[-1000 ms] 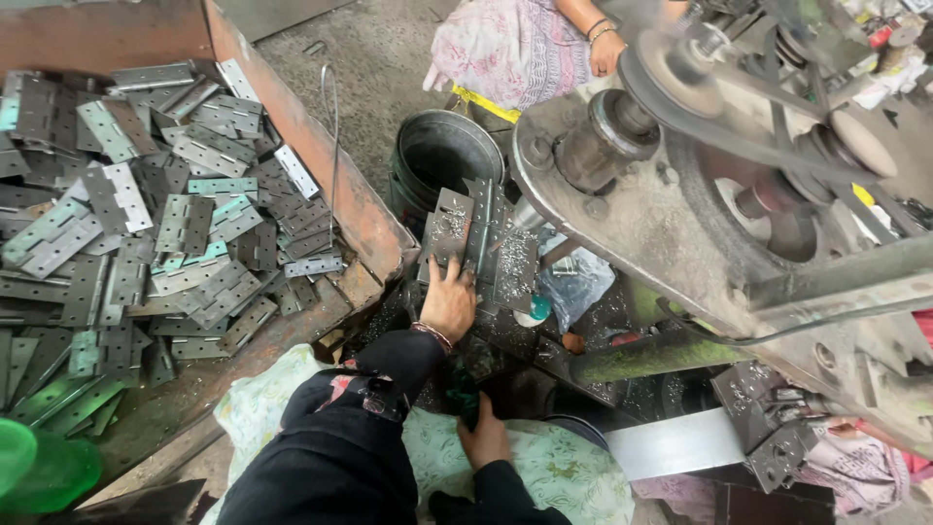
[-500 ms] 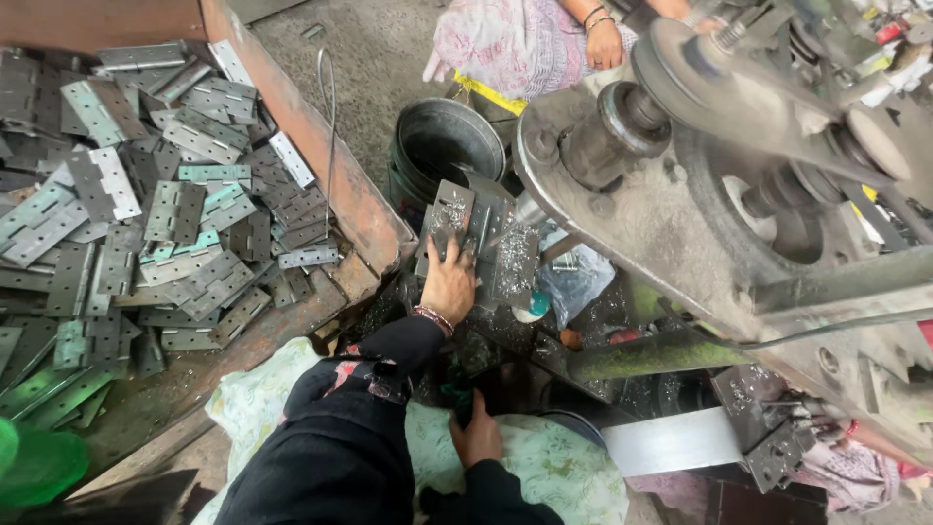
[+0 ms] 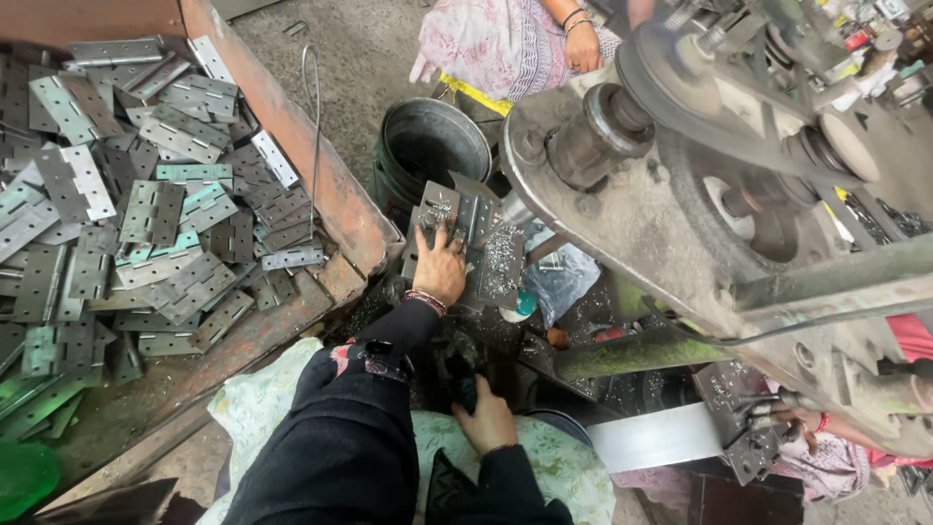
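My left hand (image 3: 442,270) reaches forward and presses down on a grey metal hinge (image 3: 455,216) lying on the work bed of a machine, with metal shavings scattered over it. A bangle sits at that wrist and the sleeve is black. My right hand (image 3: 486,420) is lower and nearer to me, closed around a dark handle-like part (image 3: 465,387) under the machine; what exactly it grips is hard to make out. A pale floral cloth (image 3: 544,467) lies across my lap.
A rusty wooden tray (image 3: 330,194) on the left holds several grey hinges (image 3: 155,214). A black bucket (image 3: 432,146) stands behind the hinge. A large machine with pulley and belt (image 3: 680,117) fills the right. Another person (image 3: 505,39) sits at the top; another hand (image 3: 792,423) holds a hinge at lower right.
Both hands stay where they were, the left on the hinge and the right below. Only the view has shifted slightly.
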